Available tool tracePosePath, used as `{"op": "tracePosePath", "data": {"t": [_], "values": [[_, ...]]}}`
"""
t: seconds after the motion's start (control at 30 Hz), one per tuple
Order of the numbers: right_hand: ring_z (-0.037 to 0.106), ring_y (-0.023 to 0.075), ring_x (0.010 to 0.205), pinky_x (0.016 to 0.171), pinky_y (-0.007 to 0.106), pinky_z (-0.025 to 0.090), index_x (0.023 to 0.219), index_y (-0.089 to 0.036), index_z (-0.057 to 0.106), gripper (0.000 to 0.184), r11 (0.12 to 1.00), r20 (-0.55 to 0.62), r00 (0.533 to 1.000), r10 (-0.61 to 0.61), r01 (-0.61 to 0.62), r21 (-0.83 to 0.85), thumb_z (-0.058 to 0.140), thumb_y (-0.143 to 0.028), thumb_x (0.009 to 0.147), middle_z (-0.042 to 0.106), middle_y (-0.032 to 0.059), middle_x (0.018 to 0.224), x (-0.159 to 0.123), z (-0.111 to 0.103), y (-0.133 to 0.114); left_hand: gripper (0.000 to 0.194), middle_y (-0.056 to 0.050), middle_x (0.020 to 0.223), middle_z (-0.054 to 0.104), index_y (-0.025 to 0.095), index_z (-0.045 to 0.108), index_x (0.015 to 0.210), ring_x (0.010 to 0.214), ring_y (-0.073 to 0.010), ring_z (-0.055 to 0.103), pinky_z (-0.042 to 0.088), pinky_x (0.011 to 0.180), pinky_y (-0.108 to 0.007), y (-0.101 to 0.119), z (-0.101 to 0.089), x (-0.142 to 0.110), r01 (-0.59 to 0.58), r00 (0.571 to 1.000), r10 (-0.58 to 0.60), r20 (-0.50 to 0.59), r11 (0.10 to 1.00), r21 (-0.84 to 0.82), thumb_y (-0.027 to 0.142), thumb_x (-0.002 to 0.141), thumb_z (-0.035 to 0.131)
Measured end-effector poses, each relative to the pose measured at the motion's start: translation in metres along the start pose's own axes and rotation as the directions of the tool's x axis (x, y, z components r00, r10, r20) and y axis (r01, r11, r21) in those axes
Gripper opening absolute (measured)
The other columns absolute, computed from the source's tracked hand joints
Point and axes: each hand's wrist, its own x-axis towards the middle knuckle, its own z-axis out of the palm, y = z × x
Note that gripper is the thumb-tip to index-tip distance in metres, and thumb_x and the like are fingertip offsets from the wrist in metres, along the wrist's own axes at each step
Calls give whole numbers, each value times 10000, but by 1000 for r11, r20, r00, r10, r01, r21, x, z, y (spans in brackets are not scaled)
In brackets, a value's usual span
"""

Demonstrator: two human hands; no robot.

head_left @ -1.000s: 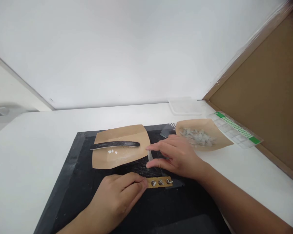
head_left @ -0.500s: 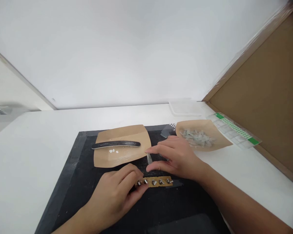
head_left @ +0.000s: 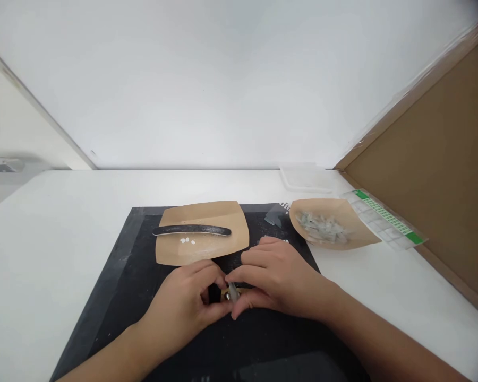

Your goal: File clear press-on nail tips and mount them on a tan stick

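Observation:
Between the thumb and fingers of my right hand (head_left: 281, 273) is a clear false nail tip (head_left: 233, 292), held over a narrow brown strip. My left hand (head_left: 185, 301) is closed at the left end of that strip, its thumb and fingertips right beside the nail tip. One shiny metal post (head_left: 227, 296) shows on the strip; my right fingers cover most of the others. Whether the nail tip touches a post I cannot tell. Both hands work low over the black mat (head_left: 115, 286).
Behind my hands a kraft paper tray (head_left: 169, 253) holds a black nail file (head_left: 193, 229) and white bits (head_left: 187, 241). To the right, another paper tray (head_left: 360, 240) contains many clear nail tips (head_left: 322, 227). Beyond lie a green-labelled clear case (head_left: 394, 223) and a clear lid (head_left: 306, 183).
My right hand has moved left and down, bringing the nail tip from above the strip to its left end. My left hand stays by that end, its fingers slightly shifted.

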Motion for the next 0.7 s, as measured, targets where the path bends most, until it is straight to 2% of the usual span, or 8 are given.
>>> {"op": "tracePosePath", "data": {"t": [0.17, 0.33, 0.7], "values": [[514, 128, 644, 664, 321, 289, 925, -210, 730, 499, 997, 29, 998, -56, 57, -50, 587, -684, 988, 616, -43, 716, 1, 3, -1, 242, 25, 853, 702, 209, 673, 813, 632, -109, 579, 448, 574, -220, 2, -6, 4, 120, 985, -114, 126, 992, -37, 267, 780, 906], [474, 129, 624, 660, 318, 270, 923, -218, 726, 502, 996, 21, 998, -57, 58, -67, 605, -703, 960, 588, -57, 702, 2, 6, -3, 248, 36, 782, 696, 206, 666, 803, 586, -114, 575, 409, 530, -227, 3, -6, 5, 224, 965, -220, 140, 975, -13, 258, 754, 904], [479, 130, 633, 663, 318, 264, 855, -205, 707, 555, 997, 48, 998, -37, 41, -73, 540, -717, 990, 565, -58, 692, 1, 10, -2, 256, 36, 778, 708, 206, 637, 760, 627, -120, 590, 424, 565, -235, 3, -5, 2, 246, 961, -240, 138, 969, -32, 263, 777, 885]]}}
